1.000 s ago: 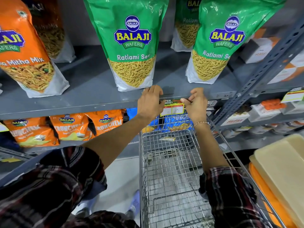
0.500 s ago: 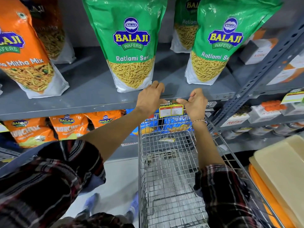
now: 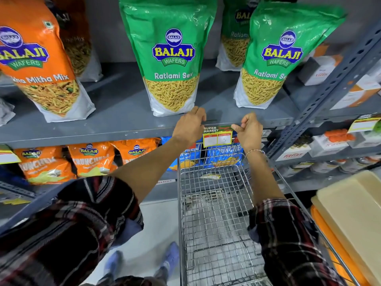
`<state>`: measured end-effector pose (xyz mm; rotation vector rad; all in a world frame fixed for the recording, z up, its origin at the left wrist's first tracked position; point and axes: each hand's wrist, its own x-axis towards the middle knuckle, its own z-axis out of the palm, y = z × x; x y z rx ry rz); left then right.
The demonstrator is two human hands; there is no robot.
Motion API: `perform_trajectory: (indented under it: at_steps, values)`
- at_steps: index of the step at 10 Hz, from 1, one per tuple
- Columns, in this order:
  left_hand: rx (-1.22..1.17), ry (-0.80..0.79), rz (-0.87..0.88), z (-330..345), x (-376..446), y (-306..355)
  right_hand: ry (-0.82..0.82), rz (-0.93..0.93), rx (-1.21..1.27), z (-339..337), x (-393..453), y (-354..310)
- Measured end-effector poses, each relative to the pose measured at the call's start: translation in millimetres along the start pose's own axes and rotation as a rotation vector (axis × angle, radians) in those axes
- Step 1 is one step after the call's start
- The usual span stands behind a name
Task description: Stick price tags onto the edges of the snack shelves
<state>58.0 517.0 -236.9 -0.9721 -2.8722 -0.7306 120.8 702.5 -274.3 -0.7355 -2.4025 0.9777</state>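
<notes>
A yellow and green price tag (image 3: 217, 136) marked SUPER MARKET hangs from the front edge of the grey snack shelf (image 3: 123, 132). My left hand (image 3: 190, 125) grips that shelf edge at the tag's left corner, fingers curled over the top. My right hand (image 3: 248, 130) pinches the tag's top right corner against the edge. Green Ratlami Sev bags (image 3: 173, 58) stand on the shelf just above both hands.
A wire shopping cart (image 3: 216, 213) stands right below my hands with another tag (image 3: 210, 176) lying in it. Orange snack bags (image 3: 90, 157) fill the lower shelf. A slotted grey upright (image 3: 329, 87) rises at the right, a cream slab (image 3: 354, 213) lower right.
The tag now sits a little lower and flatter against the shelf edge. My right fingers have closed tighter on its top right corner. The left hand stays put.
</notes>
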Motion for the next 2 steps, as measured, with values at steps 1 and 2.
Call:
perform_trajectory:
  at_steps: [1,2]
  values:
    - [-0.041,-0.037,0.037,-1,-14,-20,0.140,0.022,-0.043,6,-24,-8]
    - [0.035,-0.057,0.088,-15,-40,-30,0.226,-0.070,-0.018,24,-60,-25]
